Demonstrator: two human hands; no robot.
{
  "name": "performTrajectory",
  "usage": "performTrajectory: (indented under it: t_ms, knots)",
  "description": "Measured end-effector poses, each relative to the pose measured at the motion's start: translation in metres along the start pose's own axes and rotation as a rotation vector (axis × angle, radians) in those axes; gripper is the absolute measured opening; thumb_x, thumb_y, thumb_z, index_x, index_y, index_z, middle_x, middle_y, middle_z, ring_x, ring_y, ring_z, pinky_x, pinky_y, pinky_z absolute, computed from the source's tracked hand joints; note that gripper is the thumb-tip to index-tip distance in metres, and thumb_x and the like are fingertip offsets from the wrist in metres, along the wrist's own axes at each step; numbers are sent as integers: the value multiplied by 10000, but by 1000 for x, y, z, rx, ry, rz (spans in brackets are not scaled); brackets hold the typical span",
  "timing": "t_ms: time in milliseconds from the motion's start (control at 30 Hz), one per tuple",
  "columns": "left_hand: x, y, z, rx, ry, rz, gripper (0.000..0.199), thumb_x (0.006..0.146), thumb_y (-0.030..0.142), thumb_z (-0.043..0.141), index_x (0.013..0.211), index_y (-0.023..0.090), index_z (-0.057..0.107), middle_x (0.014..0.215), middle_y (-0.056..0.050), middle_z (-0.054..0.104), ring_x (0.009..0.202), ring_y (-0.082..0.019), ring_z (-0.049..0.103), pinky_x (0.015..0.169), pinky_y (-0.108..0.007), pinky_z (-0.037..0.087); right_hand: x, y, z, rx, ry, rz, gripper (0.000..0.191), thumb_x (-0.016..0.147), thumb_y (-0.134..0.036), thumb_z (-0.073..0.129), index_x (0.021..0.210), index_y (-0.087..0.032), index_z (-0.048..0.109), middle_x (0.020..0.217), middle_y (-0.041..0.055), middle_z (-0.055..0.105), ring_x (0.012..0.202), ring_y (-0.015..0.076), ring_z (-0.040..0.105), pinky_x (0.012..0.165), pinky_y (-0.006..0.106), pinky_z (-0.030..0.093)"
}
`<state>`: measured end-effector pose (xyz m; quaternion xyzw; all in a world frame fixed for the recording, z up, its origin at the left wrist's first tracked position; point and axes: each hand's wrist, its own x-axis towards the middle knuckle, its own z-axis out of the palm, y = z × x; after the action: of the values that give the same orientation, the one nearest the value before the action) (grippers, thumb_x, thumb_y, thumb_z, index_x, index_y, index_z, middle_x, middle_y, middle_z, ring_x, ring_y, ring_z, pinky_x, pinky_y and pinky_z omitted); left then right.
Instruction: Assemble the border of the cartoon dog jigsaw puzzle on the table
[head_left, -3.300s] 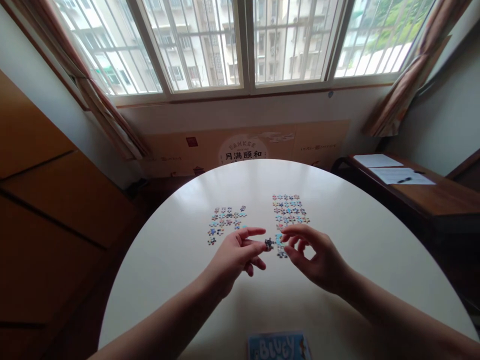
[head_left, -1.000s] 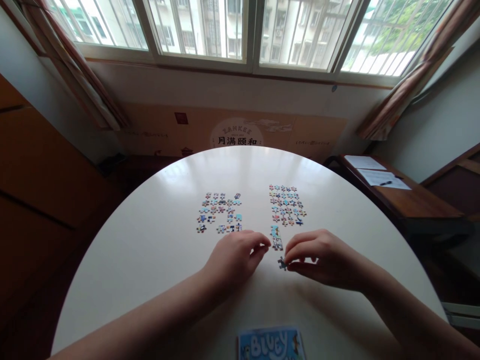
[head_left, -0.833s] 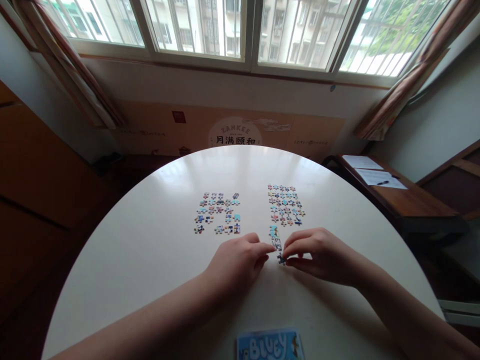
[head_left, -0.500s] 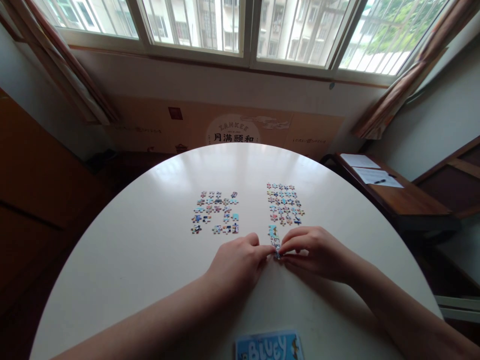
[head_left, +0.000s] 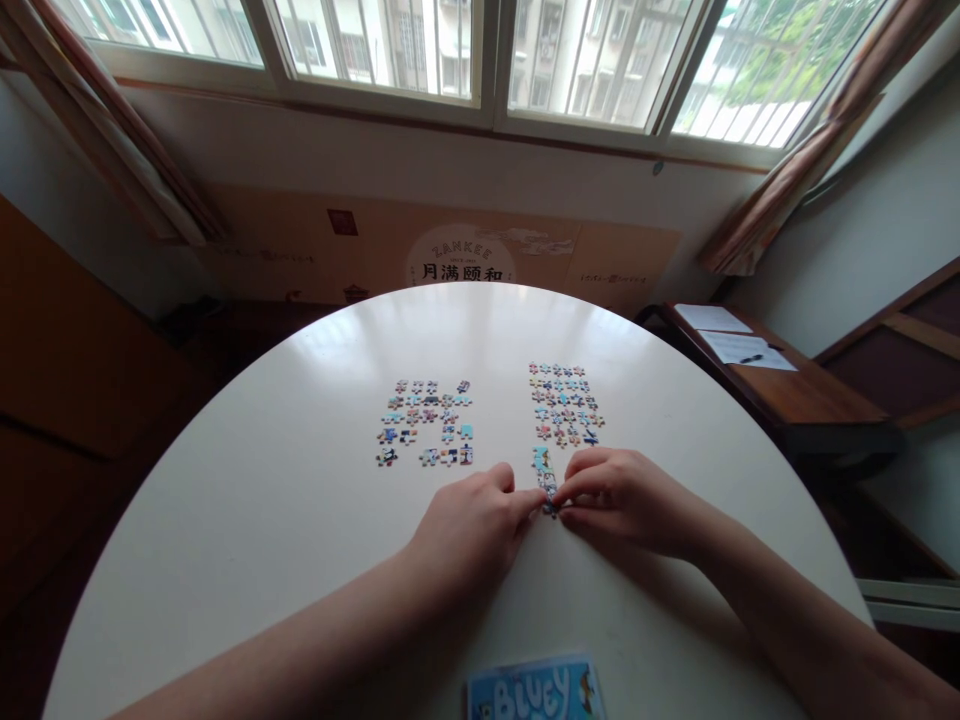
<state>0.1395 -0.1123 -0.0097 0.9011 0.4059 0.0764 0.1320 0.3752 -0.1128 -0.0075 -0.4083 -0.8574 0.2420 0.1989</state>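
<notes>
A short strip of joined jigsaw pieces [head_left: 544, 462] lies on the white table, running toward me. At its near end, my right hand [head_left: 626, 500] pinches a small jigsaw piece [head_left: 550, 508] between thumb and fingers. From the left, my left hand [head_left: 476, 525] has its index fingertip pressed on the same end of the strip, its other fingers curled in. The fingertips partly cover that piece. Beyond the strip lies a block of loose jigsaw pieces [head_left: 564, 400] in rows. A second group of loose pieces [head_left: 431, 415] is spread to the left.
At the near edge lies a blue box with "Bluey" lettering [head_left: 536, 690]. The round white table [head_left: 247, 500] stands before a windowed wall. To the right, a brown wooden desk [head_left: 832, 385] holds paper sheets [head_left: 746, 350] and a pen [head_left: 751, 358].
The view has shifted slightly, so everything sits a little further left. Both hands stay at the strip's near end, the right fingers pressing slightly closer over the piece.
</notes>
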Motion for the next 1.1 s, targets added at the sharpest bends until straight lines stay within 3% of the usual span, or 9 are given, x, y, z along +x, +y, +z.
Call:
performTrajectory:
  t_ms: [233, 433, 800, 1100]
  knots:
    - [-3, 10, -5, 138, -10, 8, 257, 955, 226, 580, 1173, 285, 703, 815, -30, 579, 742, -189, 593, 594, -260, 445, 0, 0, -4, 27, -5, 16, 149, 911, -205, 681, 961, -240, 817, 792, 26, 698, 697, 136, 628, 620, 251, 480]
    - [-3, 11, -4, 140, -21, -10, 292, 942, 193, 567, 1186, 294, 693, 860, -40, 606, 766, -207, 601, 604, -283, 466, 2, 4, -10, 84, 117, 41, 138, 921, -206, 676, 921, -211, 815, 811, 36, 720, 695, 133, 636, 618, 259, 490]
    - [-1, 3, 0, 31, 47, -16, 347, 918, 186, 522, 1183, 309, 708, 882, -29, 637, 736, -193, 607, 626, -291, 472, 0, 8, -9, 19, 78, -12, 106, 883, -182, 713, 921, -221, 804, 802, 23, 716, 695, 132, 623, 607, 254, 461]
    - [-2, 1, -2, -34, 64, 34, 225, 923, 238, 575, 950, 302, 788, 863, -14, 650, 731, -164, 606, 637, -278, 424, -1, 5, -12, 25, 18, 20, 104, 843, -154, 730, 890, -217, 799, 822, 11, 724, 687, 118, 612, 594, 236, 443]
